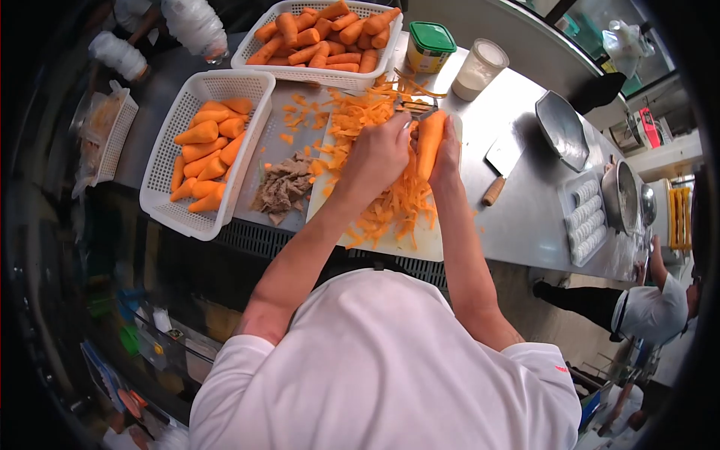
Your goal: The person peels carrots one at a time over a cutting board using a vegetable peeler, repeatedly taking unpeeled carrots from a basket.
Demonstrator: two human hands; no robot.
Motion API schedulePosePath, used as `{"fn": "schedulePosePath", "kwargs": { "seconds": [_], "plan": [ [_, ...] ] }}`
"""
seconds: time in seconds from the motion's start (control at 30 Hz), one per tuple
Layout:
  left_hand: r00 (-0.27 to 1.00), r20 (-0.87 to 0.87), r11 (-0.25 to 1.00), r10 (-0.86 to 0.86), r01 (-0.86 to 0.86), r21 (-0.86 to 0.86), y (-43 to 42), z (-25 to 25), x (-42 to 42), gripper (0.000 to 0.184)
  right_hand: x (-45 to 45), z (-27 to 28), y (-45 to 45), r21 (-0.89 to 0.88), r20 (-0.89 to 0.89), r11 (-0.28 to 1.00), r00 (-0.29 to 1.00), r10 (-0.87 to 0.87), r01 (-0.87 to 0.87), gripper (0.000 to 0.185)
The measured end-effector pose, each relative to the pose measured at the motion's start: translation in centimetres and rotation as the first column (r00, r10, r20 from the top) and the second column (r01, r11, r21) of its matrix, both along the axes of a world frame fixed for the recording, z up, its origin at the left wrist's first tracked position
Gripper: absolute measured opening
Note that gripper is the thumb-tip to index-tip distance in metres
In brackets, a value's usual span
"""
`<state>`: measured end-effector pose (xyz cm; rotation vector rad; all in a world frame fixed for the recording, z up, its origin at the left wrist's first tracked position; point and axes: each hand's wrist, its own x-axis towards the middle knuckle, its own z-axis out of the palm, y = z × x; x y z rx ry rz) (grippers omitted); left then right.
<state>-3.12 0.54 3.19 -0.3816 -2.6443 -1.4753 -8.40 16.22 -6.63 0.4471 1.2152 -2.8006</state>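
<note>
My left hand [380,159] is closed around a peeler [418,107], whose metal head lies at the top end of a carrot [429,146]. In my right hand [448,154] that carrot is gripped upright, with the fingers wrapped along its side. Orange peelings [360,120] lie heaped under and around both hands. They cover much of a pale cutting board [420,246]. A crumpled brown cloth or similar bunched material [283,184] sits left of the board.
A white basket [261,94] of smooth carrots stands at left, another basket [300,73] of carrots behind. Beyond the board are a green-lidded tub [431,46] and a jar [480,69]. A cleaver [502,159] lies at right. Another person [649,311] stands far right.
</note>
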Motion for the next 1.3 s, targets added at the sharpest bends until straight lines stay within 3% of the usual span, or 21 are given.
{"fn": "schedulePosePath", "kwargs": {
  "seconds": [0.07, 0.1, 0.17, 0.23, 0.27, 0.37, 0.4, 0.47, 0.53, 0.63, 0.7, 0.73, 0.8, 0.9, 1.03, 1.1, 1.13, 1.2, 1.27, 1.3],
  "plan": [
    [1.000, 0.002, 0.999, 0.017, -0.017, -0.037, 0.3, -1.7, 0.4, 0.030, -0.5, -1.3, -0.1, 0.010, -0.017, 1.000, 1.000, 0.006, -0.005, 0.052],
    [0.999, -0.044, 0.998, 0.015, -0.017, -0.061, 0.3, -2.5, 2.8, 0.031, -0.1, 1.0, -1.3, -0.055, 0.038, 0.992, 0.993, -0.112, 0.114, 0.053],
    [0.996, -0.087, 0.996, -0.007, -0.001, -0.089, -0.3, -2.9, 6.6, 0.031, -0.4, 0.4, 0.1, -0.029, 0.029, 0.993, 0.993, -0.117, 0.118, 0.054],
    [0.946, 0.197, 0.966, -0.258, 0.259, 0.022, -3.0, -1.9, 9.2, 0.033, -0.6, -1.1, 1.7, -0.014, 0.017, 0.994, 0.994, -0.109, 0.109, 0.058],
    [0.943, 0.207, 0.965, -0.261, 0.261, 0.027, -2.8, -1.2, 9.0, 0.033, -0.3, -1.8, 2.1, -0.011, 0.028, 0.994, 0.993, -0.112, 0.112, 0.058],
    [0.997, 0.068, 0.995, -0.027, 0.020, 0.100, -2.0, 1.3, 4.2, 0.032, -0.3, -0.1, 0.5, 0.061, 0.001, 0.996, 0.998, -0.061, 0.061, 0.059],
    [0.998, 0.063, 0.995, -0.015, 0.008, 0.103, -1.4, 0.9, 2.3, 0.032, -0.3, -0.5, 0.1, 0.062, -0.022, 0.998, 0.999, -0.029, 0.030, 0.060],
    [1.000, -0.020, 1.000, 0.006, -0.006, -0.013, -0.3, -1.2, -0.2, 0.031, -0.1, -0.5, -0.7, 0.066, -0.041, 0.998, 0.999, 0.010, -0.008, 0.061],
    [0.999, -0.043, 0.999, 0.008, -0.010, -0.037, 0.0, -2.0, 2.7, 0.030, -0.6, 0.5, -1.3, 0.012, 0.043, 0.995, 0.994, -0.103, 0.102, 0.063],
    [0.993, -0.029, 0.993, -0.112, 0.110, -0.044, -2.0, -1.9, 7.1, 0.030, -1.2, -1.4, 1.2, -0.046, -0.017, 0.991, 0.992, -0.127, 0.126, 0.064],
    [0.950, 0.225, 0.975, -0.218, 0.222, 0.006, -3.4, -0.5, 8.2, 0.030, -1.4, -2.3, 2.3, -0.077, -0.024, 0.992, 0.994, -0.102, 0.100, 0.062],
    [0.952, 0.224, 0.977, -0.211, 0.215, 0.006, -3.2, 0.1, 7.3, 0.030, -1.6, -2.0, 2.0, -0.112, -0.051, 0.992, 0.997, -0.060, 0.054, 0.061],
    [1.000, -0.017, 0.997, -0.005, 0.006, 0.080, -1.9, 1.1, 3.1, 0.029, -0.9, -1.0, 0.6, -0.082, -0.056, 0.997, 0.998, -0.010, 0.005, 0.058],
    [0.999, -0.047, 0.999, 0.018, -0.017, 0.032, 0.0, -0.7, -0.9, 0.028, -0.3, 1.2, -1.5, -0.096, -0.037, 0.995, 0.999, -0.002, -0.001, 0.054],
    [0.998, -0.029, 0.998, -0.049, 0.047, -0.043, -0.8, -0.8, 5.3, 0.028, -0.6, 1.2, -1.3, -0.135, -0.008, 0.980, 0.989, -0.146, 0.143, 0.055],
    [0.949, 0.267, 0.978, -0.170, 0.195, -0.070, -3.0, 0.1, 7.9, 0.028, -0.7, -0.5, 0.0, -0.103, 0.028, 0.974, 0.980, -0.199, 0.201, 0.058],
    [0.946, 0.271, 0.977, -0.176, 0.202, -0.070, -3.0, -0.1, 7.7, 0.028, -0.8, -0.9, 0.6, -0.103, 0.031, 0.973, 0.978, -0.205, 0.208, 0.058],
    [0.986, 0.079, 0.989, -0.150, 0.149, 0.011, -3.3, -0.2, 6.9, 0.028, -0.9, -1.2, 1.0, -0.054, 0.016, 0.989, 0.991, -0.135, 0.136, 0.059],
    [0.988, 0.144, 0.999, -0.054, 0.053, 0.011, -2.2, 1.6, 3.2, 0.028, 0.0, 0.6, -0.1, -0.058, 0.018, 0.996, 0.997, -0.069, 0.070, 0.058],
    [1.000, 0.026, 0.999, -0.014, 0.013, 0.037, -1.5, 1.0, 1.0, 0.028, 0.3, 1.3, -0.6, -0.063, 0.024, 0.998, 1.000, -0.013, 0.015, 0.058]
  ]
}}
